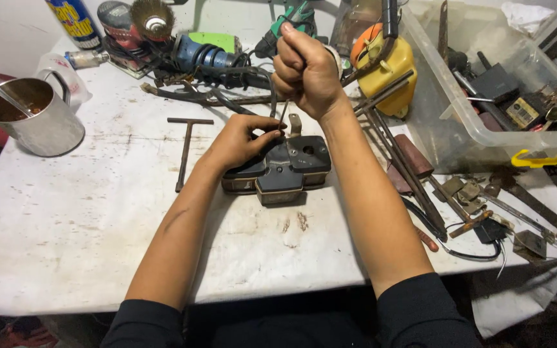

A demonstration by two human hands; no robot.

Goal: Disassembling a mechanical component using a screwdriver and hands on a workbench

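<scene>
A: Where are your hands right now?

B: Your left hand (pixel 243 140) lies on the black and grey power-tool housing (pixel 278 169), which sits on the white table (pixel 85 225) a little above the middle of the view. Its fingers are curled over the housing's upper left corner, pressing it down.

A: And the other one?

B: Your right hand (pixel 305 72) is at 12 o'clock from the housing, clenched into a fist around the handle of a thin metal tool (pixel 283 111). The shaft runs down from the fist to the top of the housing, just beside your left fingertips. I cannot tell what kind of tip it has.

A: What lies around the housing?

B: At 9 o'clock from it, a T-handled key (pixel 185 151) lies flat on the table. Farther out at 10 o'clock stands a steel mug (pixel 33 119) with a spoon in it. At 11 o'clock, at the back edge, are a wire brush wheel (pixel 152 19) and a blue drill (pixel 202 55). At 1 o'clock is a yellow container (pixel 388 67), and at 2 o'clock a clear plastic bin (pixel 485 129) full of tools. At 3 o'clock, long rusty rods (pixel 401 161) lie slanted on the table.
</scene>
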